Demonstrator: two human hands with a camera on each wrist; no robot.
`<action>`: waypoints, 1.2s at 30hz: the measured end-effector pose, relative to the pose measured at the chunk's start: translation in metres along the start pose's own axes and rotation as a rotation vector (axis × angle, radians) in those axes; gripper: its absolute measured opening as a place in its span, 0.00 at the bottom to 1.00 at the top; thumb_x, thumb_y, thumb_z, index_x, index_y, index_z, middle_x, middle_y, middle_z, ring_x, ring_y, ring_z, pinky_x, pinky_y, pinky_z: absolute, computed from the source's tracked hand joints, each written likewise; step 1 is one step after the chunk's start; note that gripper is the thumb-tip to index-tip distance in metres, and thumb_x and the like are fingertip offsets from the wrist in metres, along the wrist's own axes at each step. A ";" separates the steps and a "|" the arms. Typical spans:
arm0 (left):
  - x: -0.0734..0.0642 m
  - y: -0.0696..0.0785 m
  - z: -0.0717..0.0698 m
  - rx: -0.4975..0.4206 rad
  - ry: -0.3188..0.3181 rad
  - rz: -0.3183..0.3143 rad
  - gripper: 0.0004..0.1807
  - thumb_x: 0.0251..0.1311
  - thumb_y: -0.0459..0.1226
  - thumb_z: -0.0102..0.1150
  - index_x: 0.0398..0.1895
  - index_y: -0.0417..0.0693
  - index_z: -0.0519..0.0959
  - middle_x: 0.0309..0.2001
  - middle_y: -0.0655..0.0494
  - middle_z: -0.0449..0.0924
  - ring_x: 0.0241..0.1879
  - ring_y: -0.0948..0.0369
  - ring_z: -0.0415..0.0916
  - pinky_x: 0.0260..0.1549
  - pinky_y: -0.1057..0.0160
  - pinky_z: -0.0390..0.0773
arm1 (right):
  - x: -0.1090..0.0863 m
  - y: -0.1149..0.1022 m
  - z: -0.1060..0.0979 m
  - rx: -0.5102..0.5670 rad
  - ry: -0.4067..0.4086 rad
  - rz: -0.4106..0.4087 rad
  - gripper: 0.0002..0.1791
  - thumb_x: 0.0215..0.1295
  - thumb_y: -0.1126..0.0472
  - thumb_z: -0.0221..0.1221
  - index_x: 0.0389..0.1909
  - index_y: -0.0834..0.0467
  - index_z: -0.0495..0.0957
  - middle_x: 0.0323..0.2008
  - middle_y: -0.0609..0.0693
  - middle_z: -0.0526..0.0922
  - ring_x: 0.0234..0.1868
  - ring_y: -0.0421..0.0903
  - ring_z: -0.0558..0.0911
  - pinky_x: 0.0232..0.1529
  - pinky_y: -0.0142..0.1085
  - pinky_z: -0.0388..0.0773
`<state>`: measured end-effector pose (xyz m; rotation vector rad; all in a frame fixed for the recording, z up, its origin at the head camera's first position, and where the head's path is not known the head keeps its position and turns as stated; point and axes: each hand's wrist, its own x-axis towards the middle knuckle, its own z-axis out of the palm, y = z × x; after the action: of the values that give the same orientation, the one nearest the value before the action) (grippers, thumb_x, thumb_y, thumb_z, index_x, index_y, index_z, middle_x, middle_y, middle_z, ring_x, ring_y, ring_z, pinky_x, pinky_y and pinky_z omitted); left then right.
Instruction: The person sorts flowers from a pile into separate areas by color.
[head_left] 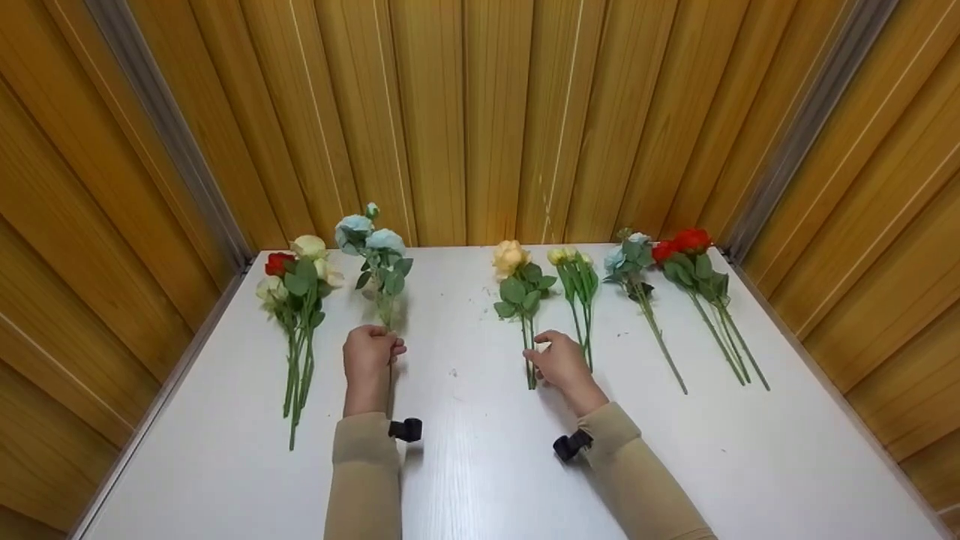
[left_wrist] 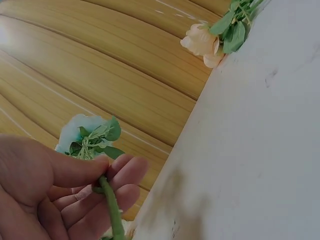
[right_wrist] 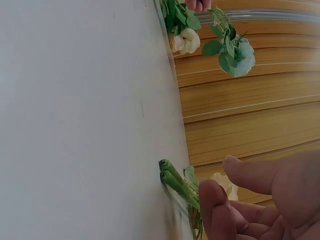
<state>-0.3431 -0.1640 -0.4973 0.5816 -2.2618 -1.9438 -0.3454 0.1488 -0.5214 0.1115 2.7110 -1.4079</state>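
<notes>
My left hand (head_left: 369,356) pinches the green stem of a light blue artificial flower (head_left: 385,241) between thumb and fingers. In the left wrist view the stem (left_wrist: 112,207) runs down from the fingertips, and the blue bloom (left_wrist: 80,131) shows beyond the hand. My right hand (head_left: 559,361) is at the lower stems of a peach rose (head_left: 511,259). Its thumb and forefinger stand apart in the right wrist view, with the cut stem ends (right_wrist: 172,175) beside the curved fingers. Part of the peach bloom is hidden behind that hand there.
Left on the white table (head_left: 465,465) lies a bunch of red and cream flowers (head_left: 300,281). To the right are yellow tulips (head_left: 576,277), another blue flower (head_left: 630,259) and red flowers (head_left: 690,244). Wood-look panel walls (head_left: 495,120) enclose the table's back and sides.
</notes>
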 end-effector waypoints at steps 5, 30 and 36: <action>-0.005 0.008 0.015 -0.042 -0.074 0.061 0.13 0.69 0.26 0.58 0.53 0.26 0.77 0.36 0.37 0.88 0.29 0.59 0.87 0.36 0.59 0.88 | -0.003 -0.008 0.002 0.001 0.016 -0.042 0.17 0.69 0.57 0.65 0.53 0.63 0.81 0.24 0.54 0.84 0.20 0.44 0.81 0.20 0.32 0.73; -0.043 0.010 0.103 -0.164 -0.299 0.209 0.08 0.65 0.23 0.62 0.43 0.34 0.74 0.34 0.43 0.85 0.35 0.51 0.91 0.36 0.59 0.89 | -0.034 -0.026 0.062 0.368 -0.098 -0.273 0.09 0.66 0.69 0.66 0.40 0.73 0.82 0.33 0.63 0.89 0.29 0.43 0.86 0.32 0.35 0.85; -0.045 0.011 0.107 -0.101 -0.278 0.215 0.10 0.64 0.24 0.64 0.45 0.35 0.75 0.35 0.43 0.85 0.34 0.54 0.90 0.34 0.60 0.89 | -0.029 -0.025 0.055 0.328 -0.059 -0.272 0.04 0.63 0.71 0.66 0.34 0.71 0.82 0.29 0.58 0.88 0.25 0.36 0.82 0.28 0.29 0.82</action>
<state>-0.3380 -0.0474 -0.4983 0.0539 -2.2457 -2.1217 -0.3172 0.0890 -0.5293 -0.2849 2.4972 -1.8869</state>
